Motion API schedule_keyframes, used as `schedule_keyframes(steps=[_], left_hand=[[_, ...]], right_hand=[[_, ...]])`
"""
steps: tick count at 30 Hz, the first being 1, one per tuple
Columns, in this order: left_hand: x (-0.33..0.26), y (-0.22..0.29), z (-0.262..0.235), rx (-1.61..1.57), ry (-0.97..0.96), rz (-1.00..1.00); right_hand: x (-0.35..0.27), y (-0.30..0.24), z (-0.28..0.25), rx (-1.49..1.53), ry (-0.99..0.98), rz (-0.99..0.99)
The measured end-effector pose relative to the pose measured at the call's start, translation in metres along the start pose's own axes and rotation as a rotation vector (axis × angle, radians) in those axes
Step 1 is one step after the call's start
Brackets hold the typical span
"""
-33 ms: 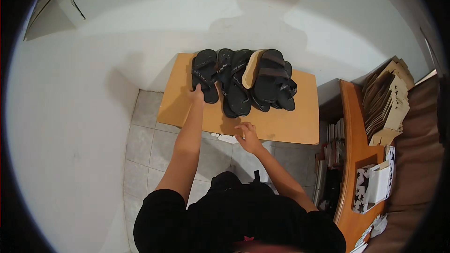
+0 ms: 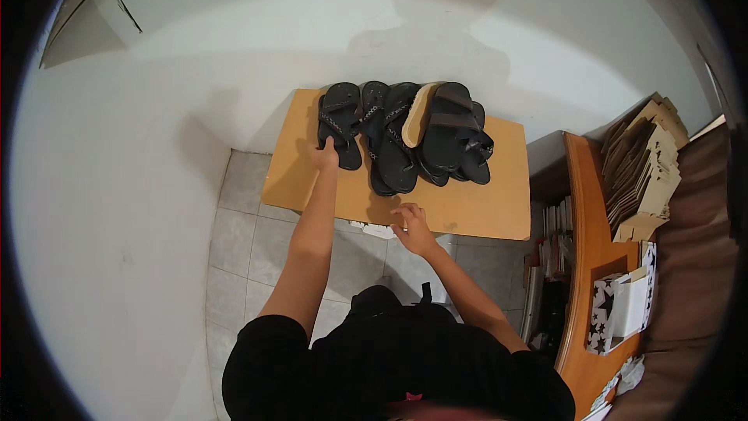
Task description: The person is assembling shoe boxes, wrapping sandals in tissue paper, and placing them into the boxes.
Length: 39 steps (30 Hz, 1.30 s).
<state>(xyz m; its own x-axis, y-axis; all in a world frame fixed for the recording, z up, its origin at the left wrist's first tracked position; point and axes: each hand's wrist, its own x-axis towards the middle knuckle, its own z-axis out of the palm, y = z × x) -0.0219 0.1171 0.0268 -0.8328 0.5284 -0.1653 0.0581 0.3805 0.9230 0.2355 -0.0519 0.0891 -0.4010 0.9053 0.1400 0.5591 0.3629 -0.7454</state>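
Black sandals lie in a row of overlapping pairs along the far side of a small tan table. At the left end, my left hand (image 2: 324, 156) grips the near left edge of a black sandal (image 2: 340, 121) with a braided strap. My thumb shows on top of it, while the other fingers are mostly hidden. My right hand (image 2: 413, 226) hovers by the table's near edge, fingers apart and loosely bent, holding nothing. Close ahead of it are more braided-strap black sandals (image 2: 395, 164). Further right, a black sandal (image 2: 450, 140) with brown straps rests on others, beside a tan-soled sandal (image 2: 417, 117).
The tan tabletop (image 2: 491, 210) stands against a white wall (image 2: 296, 23). To the right, an orange-brown wooden shelf unit (image 2: 580, 265) carries stacked folded cardboard (image 2: 643, 175) and a star-patterned box (image 2: 604, 316). Books (image 2: 555, 226) fill its side. Grey floor tiles (image 2: 234, 238) lie below.
My left hand and the sandal's near end have shifted very slightly. My right hand stays in place.
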Motion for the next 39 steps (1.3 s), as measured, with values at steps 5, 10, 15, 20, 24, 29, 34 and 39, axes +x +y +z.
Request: schedule_keyframes(steps=[5,10,15,20,24,29,34,39], left_hand=[[-0.061,0.069,-0.063,0.107,0.073,0.443],[-0.109,0.076,-0.123,0.134,0.011,0.763],[-0.123,0.051,-0.132,0.338,-0.027,0.780],[-0.146,0.067,-0.131,0.191,0.024,0.731],[-0.181,0.100,-0.125,0.030,0.147,0.770],[-0.264,0.144,-0.100,-0.408,-0.094,0.722],[-0.380,0.143,-0.041,-0.676,-0.551,0.601],[-0.500,0.101,0.031,-0.717,-1.028,0.283]], right_hand=[[-0.004,-0.004,-0.011,0.028,0.029,0.022],[-0.015,-0.005,-0.017,0.075,0.051,-0.001],[-0.036,-0.008,-0.035,0.114,0.111,-0.001],[-0.071,0.009,-0.070,0.083,0.256,0.018],[-0.112,0.032,-0.105,0.077,0.339,0.091],[-0.173,0.062,-0.170,0.070,0.439,0.156],[-0.237,0.083,-0.268,0.055,0.655,0.216],[-0.317,0.113,-0.374,0.107,1.032,0.308]])
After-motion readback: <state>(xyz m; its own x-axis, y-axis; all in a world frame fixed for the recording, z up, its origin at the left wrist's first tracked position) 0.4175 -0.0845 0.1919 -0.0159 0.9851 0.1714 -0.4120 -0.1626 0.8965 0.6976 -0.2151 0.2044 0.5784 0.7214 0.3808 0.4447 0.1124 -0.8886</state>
